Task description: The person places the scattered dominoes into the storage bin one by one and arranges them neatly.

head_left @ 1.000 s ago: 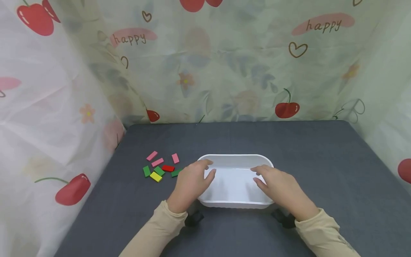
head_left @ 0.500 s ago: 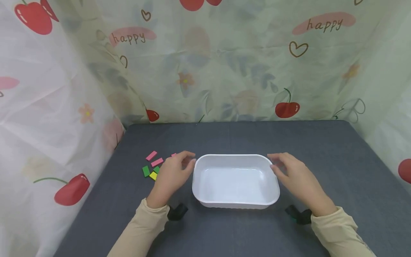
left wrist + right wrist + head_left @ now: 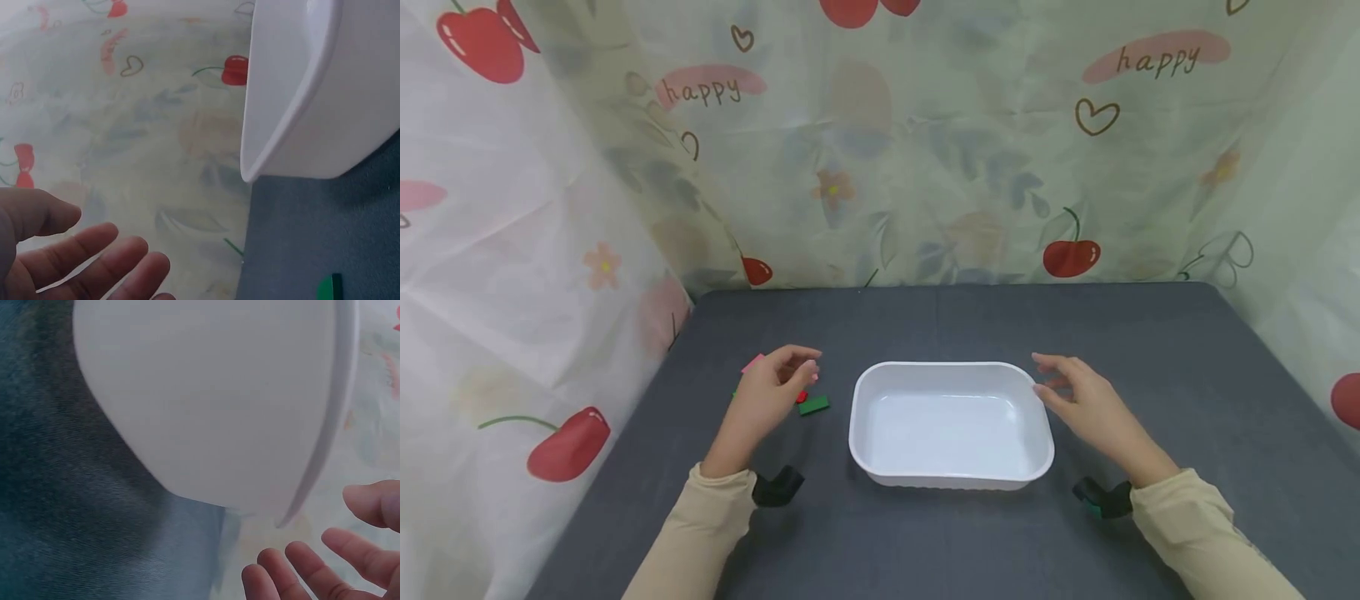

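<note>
A white rectangular tray (image 3: 951, 425) with rounded corners sits in the middle of the dark table, with nothing in it. My left hand (image 3: 758, 408) is left of the tray, over the small coloured blocks, and hides most of them. A green block (image 3: 814, 406), part of a red block (image 3: 802, 397) and the end of a pink block (image 3: 752, 363) show around it. In the left wrist view its fingers (image 3: 100, 269) are loosely bent with nothing between them. Beside the tray's right rim is my right hand (image 3: 1093, 412), its fingers (image 3: 306, 569) relaxed and holding nothing.
A dark grey cloth (image 3: 955, 542) covers the table. Patterned curtains (image 3: 925, 150) with cherries and hearts close off the back and both sides. Black straps (image 3: 778, 487) are on both wrists.
Both hands have moved outward from over the tray. The left hand has gone left above the blocks, and the right hand has shifted to the tray's right edge. The tray stays put.
</note>
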Action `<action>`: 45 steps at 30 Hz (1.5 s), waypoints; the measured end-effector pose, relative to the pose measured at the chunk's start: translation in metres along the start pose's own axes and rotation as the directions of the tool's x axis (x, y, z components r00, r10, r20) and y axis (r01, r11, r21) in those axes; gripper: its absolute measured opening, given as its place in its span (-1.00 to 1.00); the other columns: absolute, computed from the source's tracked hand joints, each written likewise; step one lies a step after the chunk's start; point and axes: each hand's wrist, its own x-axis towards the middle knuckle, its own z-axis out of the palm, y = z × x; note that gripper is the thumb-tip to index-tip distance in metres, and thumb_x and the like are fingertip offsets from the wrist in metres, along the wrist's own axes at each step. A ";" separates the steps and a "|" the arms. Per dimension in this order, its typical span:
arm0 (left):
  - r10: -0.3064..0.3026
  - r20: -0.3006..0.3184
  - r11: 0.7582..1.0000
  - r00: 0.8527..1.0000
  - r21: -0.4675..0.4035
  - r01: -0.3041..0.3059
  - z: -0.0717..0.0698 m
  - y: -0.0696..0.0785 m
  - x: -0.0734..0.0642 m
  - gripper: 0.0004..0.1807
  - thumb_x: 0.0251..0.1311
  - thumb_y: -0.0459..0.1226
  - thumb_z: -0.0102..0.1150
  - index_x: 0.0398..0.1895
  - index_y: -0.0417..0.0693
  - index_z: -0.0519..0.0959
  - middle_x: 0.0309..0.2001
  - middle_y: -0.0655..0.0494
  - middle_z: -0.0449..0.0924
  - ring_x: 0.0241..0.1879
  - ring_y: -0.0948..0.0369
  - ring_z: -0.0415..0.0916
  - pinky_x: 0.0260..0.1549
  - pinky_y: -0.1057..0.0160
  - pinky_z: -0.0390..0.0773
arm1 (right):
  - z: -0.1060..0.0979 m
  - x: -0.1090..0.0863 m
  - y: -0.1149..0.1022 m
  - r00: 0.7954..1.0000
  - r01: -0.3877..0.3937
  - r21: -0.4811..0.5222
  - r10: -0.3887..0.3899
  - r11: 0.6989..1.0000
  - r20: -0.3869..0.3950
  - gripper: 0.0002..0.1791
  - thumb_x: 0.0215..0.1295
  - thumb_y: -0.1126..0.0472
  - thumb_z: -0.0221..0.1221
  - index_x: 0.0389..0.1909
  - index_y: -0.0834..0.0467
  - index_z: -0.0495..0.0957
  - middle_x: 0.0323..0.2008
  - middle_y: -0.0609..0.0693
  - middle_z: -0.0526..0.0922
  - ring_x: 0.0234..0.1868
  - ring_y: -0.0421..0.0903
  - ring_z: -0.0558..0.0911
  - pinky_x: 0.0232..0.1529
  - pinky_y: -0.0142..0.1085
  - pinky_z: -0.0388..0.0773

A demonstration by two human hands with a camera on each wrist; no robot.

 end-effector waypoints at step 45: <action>-0.132 0.242 0.991 0.961 0.026 0.130 -0.002 -0.086 0.020 -0.60 0.24 -0.17 0.24 0.14 0.01 0.53 -0.15 0.06 0.60 -0.22 0.14 0.51 -0.28 0.26 0.53 | 0.008 0.015 0.039 0.984 -0.022 0.354 -0.042 0.935 0.173 -0.45 0.36 0.17 0.17 0.30 0.29 0.35 -0.13 0.22 0.52 -0.28 -0.09 0.66 -0.35 -0.23 0.66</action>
